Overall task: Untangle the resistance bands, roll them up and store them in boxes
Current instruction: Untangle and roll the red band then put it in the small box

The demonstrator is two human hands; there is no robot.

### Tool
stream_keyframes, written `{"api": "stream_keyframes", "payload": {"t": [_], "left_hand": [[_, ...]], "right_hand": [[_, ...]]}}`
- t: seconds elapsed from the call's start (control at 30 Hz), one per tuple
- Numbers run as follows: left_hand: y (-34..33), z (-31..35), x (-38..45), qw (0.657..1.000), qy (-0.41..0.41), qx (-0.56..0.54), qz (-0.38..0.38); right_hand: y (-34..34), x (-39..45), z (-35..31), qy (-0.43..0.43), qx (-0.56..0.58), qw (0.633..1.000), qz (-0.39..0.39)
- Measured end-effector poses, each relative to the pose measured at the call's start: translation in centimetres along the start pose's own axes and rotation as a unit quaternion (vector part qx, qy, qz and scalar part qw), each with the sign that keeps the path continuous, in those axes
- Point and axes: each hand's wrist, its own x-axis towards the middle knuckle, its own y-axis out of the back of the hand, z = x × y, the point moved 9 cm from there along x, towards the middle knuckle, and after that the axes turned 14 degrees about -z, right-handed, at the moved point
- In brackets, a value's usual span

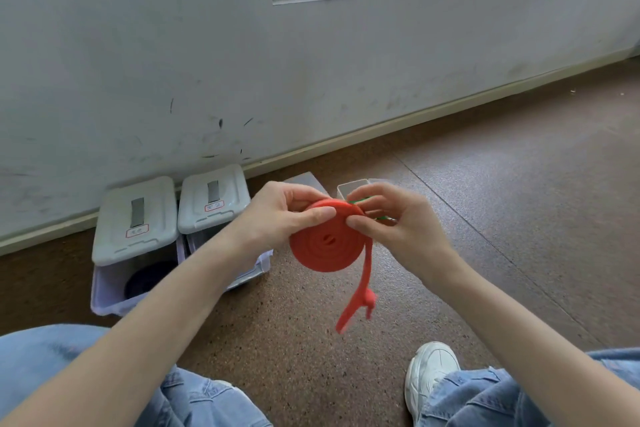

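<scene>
Centre frame: left hand (277, 218) and right hand (391, 222) pinch a soft, springy red resistance band (325, 246) coil; its loose tail dangles, best pinched at the rim.

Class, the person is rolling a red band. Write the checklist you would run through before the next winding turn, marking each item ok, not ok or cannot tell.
1. Flat red rubber resistance band wound in a tight coil: ok.
2. Left hand pinches the coil: ok.
3. Right hand grips the coil's edge: ok.
4. Loose tail free of knots: not ok, a lump shows near its end.
5. Clear open box behind the hands has room: cannot tell.
6. Two grey-lidded plastic boxes closed: ok.
</scene>
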Motion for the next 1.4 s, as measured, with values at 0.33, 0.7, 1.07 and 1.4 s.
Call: {"api": "stream_keyframes", "payload": {"t": [0.33, 0.7, 1.07, 1.4], "left_hand": [[3.8, -0.1, -0.5, 0.970, -0.039, -0.183, 0.157], [0.4, -1.6, 0.0, 0.995, 0.050, -0.091, 0.005], [1.8, -1.8, -0.1, 0.942, -0.009, -0.292, 0.166], [-0.2, -2.0, 0.1, 0.987, 0.031, -0.160, -0.014]], "right_hand": [[-1.5, 0.1, 1.3, -0.039, 0.211, 0.976, -0.039], [0.0, 0.0, -0.3, 0.023, 0.107, 0.994, 0.000], [-0.8, 0.2, 0.9, -0.005, 0.113, 0.994, -0.002], [0.2, -0.1, 0.0, 0.029, 0.103, 0.994, -0.009]]}}
